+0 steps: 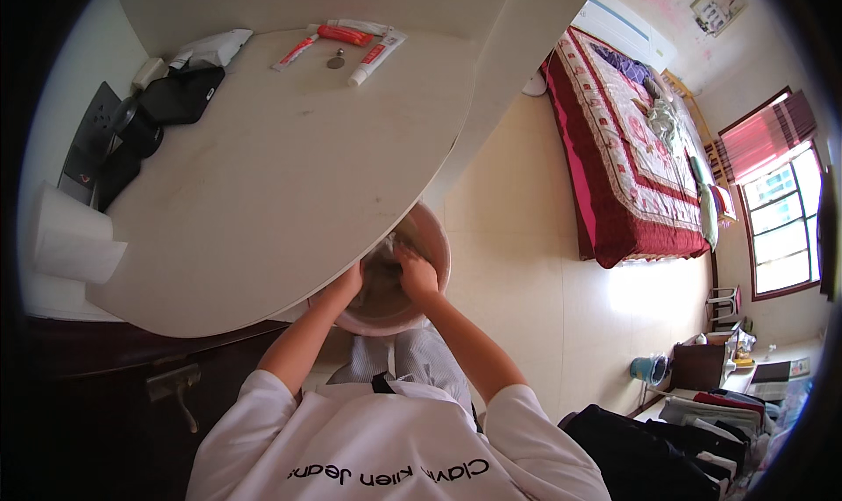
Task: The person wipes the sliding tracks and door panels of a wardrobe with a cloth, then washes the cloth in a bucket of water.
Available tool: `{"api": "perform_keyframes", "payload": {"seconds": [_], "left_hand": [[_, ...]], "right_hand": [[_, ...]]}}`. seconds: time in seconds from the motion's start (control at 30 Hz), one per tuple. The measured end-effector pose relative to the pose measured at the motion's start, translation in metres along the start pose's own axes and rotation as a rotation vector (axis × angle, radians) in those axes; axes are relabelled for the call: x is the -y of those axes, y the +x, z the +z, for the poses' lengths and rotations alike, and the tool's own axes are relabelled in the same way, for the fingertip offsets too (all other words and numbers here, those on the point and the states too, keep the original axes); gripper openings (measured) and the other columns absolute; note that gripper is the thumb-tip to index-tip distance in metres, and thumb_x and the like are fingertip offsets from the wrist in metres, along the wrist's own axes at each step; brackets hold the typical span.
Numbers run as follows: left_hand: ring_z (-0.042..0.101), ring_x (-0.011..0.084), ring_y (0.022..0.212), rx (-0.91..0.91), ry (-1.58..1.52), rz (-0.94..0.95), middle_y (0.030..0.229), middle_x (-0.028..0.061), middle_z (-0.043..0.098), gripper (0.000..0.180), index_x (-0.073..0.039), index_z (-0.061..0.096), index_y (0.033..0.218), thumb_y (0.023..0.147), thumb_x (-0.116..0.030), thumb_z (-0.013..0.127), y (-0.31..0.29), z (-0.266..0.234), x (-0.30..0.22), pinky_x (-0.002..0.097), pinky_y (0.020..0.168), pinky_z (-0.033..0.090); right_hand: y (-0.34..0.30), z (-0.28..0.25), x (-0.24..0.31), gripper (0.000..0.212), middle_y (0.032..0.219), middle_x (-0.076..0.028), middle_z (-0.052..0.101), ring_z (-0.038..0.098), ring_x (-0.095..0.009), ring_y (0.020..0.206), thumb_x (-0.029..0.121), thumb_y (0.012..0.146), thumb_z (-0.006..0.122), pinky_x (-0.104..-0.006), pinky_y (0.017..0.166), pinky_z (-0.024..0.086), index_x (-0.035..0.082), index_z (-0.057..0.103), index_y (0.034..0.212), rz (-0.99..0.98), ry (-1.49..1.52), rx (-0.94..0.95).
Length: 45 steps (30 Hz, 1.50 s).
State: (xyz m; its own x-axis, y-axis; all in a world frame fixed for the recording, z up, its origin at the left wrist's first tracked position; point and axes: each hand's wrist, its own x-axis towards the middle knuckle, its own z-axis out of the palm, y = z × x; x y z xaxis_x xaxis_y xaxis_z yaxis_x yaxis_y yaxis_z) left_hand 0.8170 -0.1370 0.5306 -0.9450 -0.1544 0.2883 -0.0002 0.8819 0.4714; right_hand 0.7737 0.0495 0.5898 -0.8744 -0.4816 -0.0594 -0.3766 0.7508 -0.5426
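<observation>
Both my arms reach down into a pinkish round basin [443, 242] that sits partly beneath the tabletop edge, above my lap. Murky, greyish-brown contents fill it, and a pale wet-looking cloth [387, 248] shows between the hands. My right hand [416, 271] is inside the basin, its fingers bent against the pale cloth and seeming to grip it. At the basin's left side is my left hand [353, 280]; the tabletop edge and the basin's shade hide its fingers, so its grip does not show.
The white tabletop [289, 168] overhangs the basin. On it lie tubes [377, 58], a coin [335, 62], a black device [182, 95] and a paper roll [74, 238]. A bed [631, 150] stands to the right across the floor; clothes [667, 448] are piled at lower right.
</observation>
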Motion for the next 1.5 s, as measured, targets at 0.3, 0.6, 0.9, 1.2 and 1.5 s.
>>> {"api": "perform_keyframes", "payload": {"seconds": [0.3,0.6,0.9,1.2,1.5], "left_hand": [[0.054,0.031,0.097,0.32,0.162,-0.096,0.093,0.0092,0.055,0.014,-0.006,0.066,0.087,0.075,-0.013,0.063,-0.019,-0.048,-0.042,0.0474,0.085,0.042],[0.063,0.0238,0.084,-0.076,-0.701,-0.556,0.104,0.0098,0.06,0.025,-0.004,0.058,0.11,0.086,-0.007,0.054,-0.004,-0.115,-0.086,0.0328,0.07,0.054],[0.053,0.0173,0.106,-0.15,-1.451,-0.427,0.116,0.0068,0.056,0.047,-0.004,0.041,0.133,0.088,-0.011,0.054,0.019,-0.18,-0.181,0.0314,0.092,0.044],[0.054,0.024,0.112,-0.18,-0.467,-0.257,0.126,0.0147,0.052,0.062,-0.011,0.043,0.133,0.076,0.01,0.055,0.013,-0.181,-0.197,0.0326,0.093,0.043],[0.066,0.0211,0.079,-0.497,-0.433,-0.403,0.084,0.0119,0.068,0.021,-0.002,0.067,0.091,0.071,0.003,0.066,-0.006,-0.181,-0.155,0.0289,0.072,0.05]], "right_hand": [[-0.03,0.017,0.006,0.036,0.112,-0.015,0.06,0.061,-0.03,0.096,0.009,0.076,0.053,-0.0418,0.084,0.048,0.016,0.06,0.111,-0.063,-0.219,0.091],[-0.01,-0.07,0.0,0.034,0.086,-0.014,0.066,0.066,-0.025,0.078,0.004,0.078,0.051,-0.0375,0.068,0.052,0.002,0.057,0.112,0.019,0.288,0.078],[-0.018,-0.195,0.082,0.03,0.085,-0.01,0.066,0.066,-0.016,0.075,0.0,0.081,0.05,-0.0243,0.057,0.052,-0.005,0.059,0.108,-0.008,1.279,0.258],[-0.022,-0.201,0.052,0.035,0.087,-0.013,0.067,0.067,-0.018,0.071,-0.001,0.079,0.054,-0.0236,0.059,0.05,-0.008,0.057,0.113,-0.167,0.958,0.293],[-0.012,-0.174,-0.011,0.031,0.085,-0.011,0.066,0.063,-0.017,0.076,-0.002,0.072,0.055,-0.0291,0.067,0.05,0.001,0.066,0.101,-0.131,0.762,-0.01]]}}
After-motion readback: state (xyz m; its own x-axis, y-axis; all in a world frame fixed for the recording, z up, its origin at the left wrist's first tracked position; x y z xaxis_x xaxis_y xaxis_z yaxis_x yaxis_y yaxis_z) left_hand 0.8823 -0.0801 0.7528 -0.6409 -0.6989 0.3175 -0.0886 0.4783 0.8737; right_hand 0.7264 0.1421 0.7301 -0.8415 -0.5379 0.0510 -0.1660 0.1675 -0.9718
